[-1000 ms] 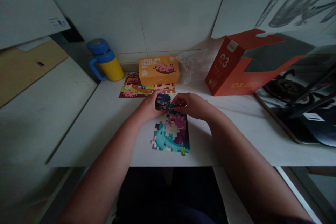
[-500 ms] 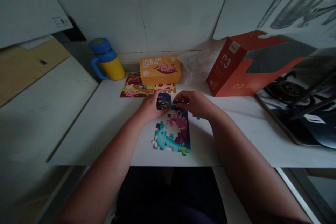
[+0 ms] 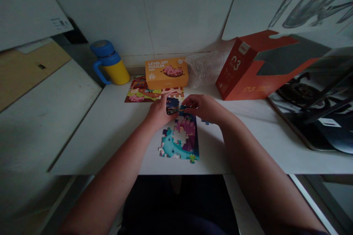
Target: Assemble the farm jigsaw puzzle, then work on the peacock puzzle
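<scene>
My left hand [image 3: 158, 113] is closed round a small stack of dark puzzle pieces [image 3: 172, 105], held just above the white table [image 3: 110, 132]. My right hand [image 3: 204, 108] pinches a single puzzle piece [image 3: 184, 109] right next to that stack. Below both hands lies a partly joined puzzle [image 3: 180, 139] in teal, purple and blue, with a gap in its middle. A loose piece [image 3: 206, 121] lies on the table just right of my right hand.
At the back stand a yellow mug with a blue lid [image 3: 109, 63], an orange puzzle box [image 3: 166, 73] on a finished puzzle [image 3: 140, 93], a clear plastic bag [image 3: 205, 67] and a large red box [image 3: 248, 69]. A gas hob [image 3: 317, 114] sits at the right.
My hands have stayed together over the puzzle's top edge, shifting only slightly. The right hand's fingers have drawn closer to the stack in the left hand.
</scene>
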`<move>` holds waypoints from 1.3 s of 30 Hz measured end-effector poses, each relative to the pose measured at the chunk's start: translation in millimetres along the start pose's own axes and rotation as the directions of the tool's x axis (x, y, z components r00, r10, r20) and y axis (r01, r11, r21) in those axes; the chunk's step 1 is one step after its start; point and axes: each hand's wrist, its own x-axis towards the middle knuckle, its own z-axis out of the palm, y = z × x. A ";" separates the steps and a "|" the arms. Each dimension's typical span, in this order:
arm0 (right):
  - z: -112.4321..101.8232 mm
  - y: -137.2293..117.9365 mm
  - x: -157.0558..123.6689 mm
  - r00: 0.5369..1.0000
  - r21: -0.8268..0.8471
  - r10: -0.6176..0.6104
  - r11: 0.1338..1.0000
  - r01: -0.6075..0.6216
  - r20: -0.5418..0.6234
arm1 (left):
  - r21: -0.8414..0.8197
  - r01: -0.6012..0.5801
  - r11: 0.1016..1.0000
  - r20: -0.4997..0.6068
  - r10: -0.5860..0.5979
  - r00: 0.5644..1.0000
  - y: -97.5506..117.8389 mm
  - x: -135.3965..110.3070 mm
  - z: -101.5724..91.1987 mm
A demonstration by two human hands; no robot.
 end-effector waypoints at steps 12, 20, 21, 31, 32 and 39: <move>17.8 4.4 4.6 0.995 -0.099 -0.083 0.991 0.088 0.050 | 0.048 0.043 0.998 -0.018 -0.042 0.999 -8.2 -1.3 -13.0; 20.8 4.9 6.9 0.996 -0.216 -0.077 0.973 0.083 0.036 | 0.050 0.049 0.998 -0.035 -0.048 0.998 -10.9 -3.1 -13.1; 20.5 3.7 6.8 0.997 -0.223 -0.073 0.972 0.079 0.037 | 0.048 0.051 0.998 -0.031 -0.050 0.998 -10.7 -3.2 -13.2; 24.7 0.9 9.2 0.986 -0.243 -0.128 0.958 0.150 0.104 | 0.050 0.044 0.998 -0.032 -0.042 0.999 -12.5 -3.2 -12.1; 25.5 1.8 9.4 0.985 -0.246 -0.134 0.956 0.158 0.112 | 0.051 0.047 0.998 -0.029 -0.046 0.999 -12.6 -3.4 -12.0; 26.1 9.6 9.3 0.976 -0.290 -0.161 0.936 0.199 0.149 | 0.044 0.065 0.997 -0.028 -0.064 0.998 -11.2 -5.0 -12.4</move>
